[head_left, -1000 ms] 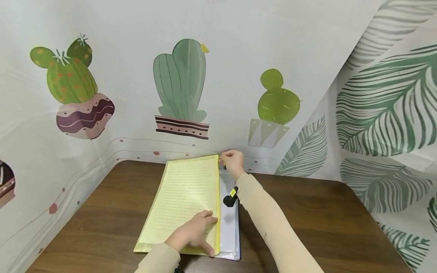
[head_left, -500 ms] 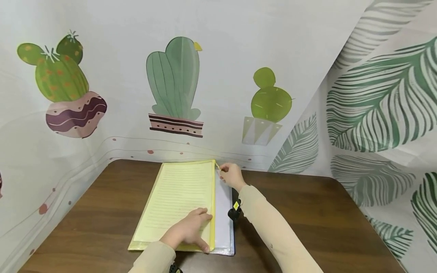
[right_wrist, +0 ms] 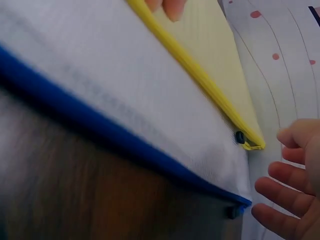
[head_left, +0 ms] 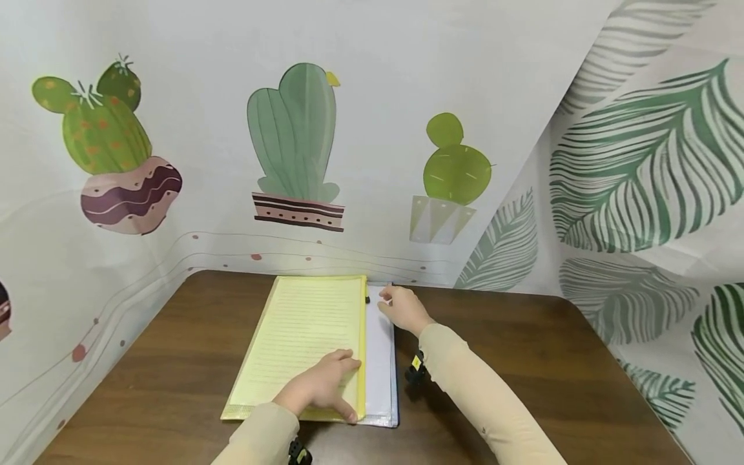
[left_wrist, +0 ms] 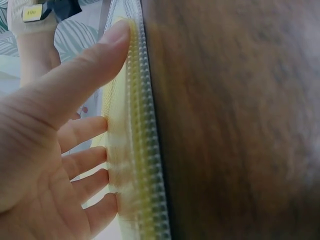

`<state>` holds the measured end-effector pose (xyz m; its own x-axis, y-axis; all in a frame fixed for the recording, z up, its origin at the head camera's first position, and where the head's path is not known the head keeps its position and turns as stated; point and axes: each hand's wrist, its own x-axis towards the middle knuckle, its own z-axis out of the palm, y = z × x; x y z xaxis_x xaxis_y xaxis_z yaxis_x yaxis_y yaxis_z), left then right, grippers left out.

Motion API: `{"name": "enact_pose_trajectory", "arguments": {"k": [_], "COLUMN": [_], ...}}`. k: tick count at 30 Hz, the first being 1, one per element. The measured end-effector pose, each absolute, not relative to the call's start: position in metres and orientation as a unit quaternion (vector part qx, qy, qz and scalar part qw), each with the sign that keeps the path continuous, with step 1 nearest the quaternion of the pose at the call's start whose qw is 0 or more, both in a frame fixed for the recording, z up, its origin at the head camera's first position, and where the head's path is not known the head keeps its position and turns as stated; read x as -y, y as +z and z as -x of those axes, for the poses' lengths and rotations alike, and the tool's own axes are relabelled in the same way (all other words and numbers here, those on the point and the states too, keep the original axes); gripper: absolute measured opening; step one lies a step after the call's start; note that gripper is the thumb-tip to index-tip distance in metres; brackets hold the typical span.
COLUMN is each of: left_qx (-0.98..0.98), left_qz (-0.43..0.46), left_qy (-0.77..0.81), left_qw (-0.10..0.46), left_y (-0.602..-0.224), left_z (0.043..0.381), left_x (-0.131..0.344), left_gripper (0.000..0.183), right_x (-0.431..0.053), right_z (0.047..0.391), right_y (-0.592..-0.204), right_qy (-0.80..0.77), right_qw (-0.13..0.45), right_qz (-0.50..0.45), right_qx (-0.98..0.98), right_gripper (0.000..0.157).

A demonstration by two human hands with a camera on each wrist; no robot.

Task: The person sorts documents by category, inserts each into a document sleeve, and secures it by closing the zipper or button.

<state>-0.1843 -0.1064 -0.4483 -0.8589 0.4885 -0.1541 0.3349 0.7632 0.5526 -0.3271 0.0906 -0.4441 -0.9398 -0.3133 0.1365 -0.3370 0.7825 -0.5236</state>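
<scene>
A translucent yellow zip document pouch [head_left: 308, 329] with lined paper inside lies over a second, blue-edged zip pouch [head_left: 380, 361], whose right strip shows. My left hand [head_left: 325, 384] rests on the yellow pouch's lower right, fingers spread; in the left wrist view its thumb lies at the mesh edge [left_wrist: 142, 125]. My right hand [head_left: 403, 309] hovers over the blue-edged pouch's far right corner with nothing in its fingers. A black zip slider [right_wrist: 240, 137] sits near the end of the yellow zip, and a dark slider [right_wrist: 233, 212] at the end of the blue zip.
Both pouches lie on a brown wooden table [head_left: 494, 361]. Behind its far edge hangs a pale wall cloth [head_left: 383, 161] printed with cacti and leaves, close to the pouches' far ends.
My right hand has let go of the yellow pouch's zip pull at the far corner and moved to the right. The left hand stays on the pouch. The view has shifted slightly.
</scene>
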Motion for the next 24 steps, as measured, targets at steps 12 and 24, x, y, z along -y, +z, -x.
{"name": "enact_pose_trajectory", "arguments": {"k": [12, 24], "left_qx": [-0.937, -0.955], "left_qz": [-0.23, -0.18], "left_qy": [0.24, 0.225], "left_qw": [0.104, 0.067], "left_y": [-0.451, -0.451], "left_z": [0.186, 0.181], "left_x": [0.101, 0.092], "left_gripper": [0.088, 0.072], "right_x": [-0.116, -0.142], "right_z": [0.305, 0.287], "right_y": [-0.437, -0.443], "right_qy": [0.202, 0.166], "right_qw": [0.031, 0.061], "right_qz": [-0.209, -0.232], "right_qx": [0.956, 0.957], "right_gripper": [0.036, 0.04]}}
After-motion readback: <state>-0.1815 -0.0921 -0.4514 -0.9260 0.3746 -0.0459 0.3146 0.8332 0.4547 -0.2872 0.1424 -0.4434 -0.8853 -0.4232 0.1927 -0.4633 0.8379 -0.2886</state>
